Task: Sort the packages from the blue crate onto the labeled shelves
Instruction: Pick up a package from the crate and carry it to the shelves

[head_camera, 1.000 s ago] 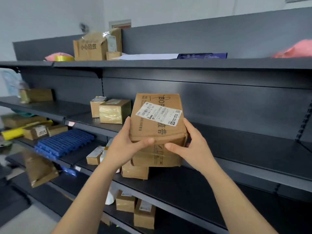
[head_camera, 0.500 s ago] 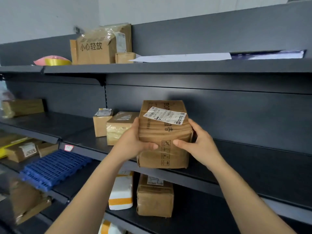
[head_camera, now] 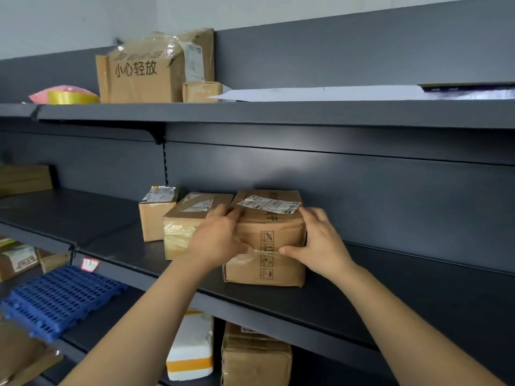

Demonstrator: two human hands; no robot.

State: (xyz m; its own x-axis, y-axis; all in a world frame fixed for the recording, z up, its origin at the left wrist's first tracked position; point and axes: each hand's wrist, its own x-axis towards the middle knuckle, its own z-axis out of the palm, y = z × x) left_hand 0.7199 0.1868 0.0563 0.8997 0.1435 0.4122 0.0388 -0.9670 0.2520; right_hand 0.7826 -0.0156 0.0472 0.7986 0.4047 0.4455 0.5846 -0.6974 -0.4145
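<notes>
Cardboard box point(head_camera: 264, 240) resting on the middle shelf point(head_camera: 390, 288)
Left hand point(head_camera: 217, 240) and right hand point(head_camera: 320, 243) clasp its sides, thumbs on the front; it sits just beside a taped box point(head_camera: 181, 227)

**Covered, blurred, cropped**

The left hand point(head_camera: 220, 240) covers the left side of the brown cardboard box point(head_camera: 284, 238) and part of the tape-wrapped cardboard parcel point(head_camera: 181, 232) beside it. Print on the box's white shipping label point(head_camera: 270, 204) is too blurred to read. The picture's left edge cuts the flat brown cardboard package point(head_camera: 25, 179). The bottom edge cuts the lower brown carton point(head_camera: 256, 358).
</notes>
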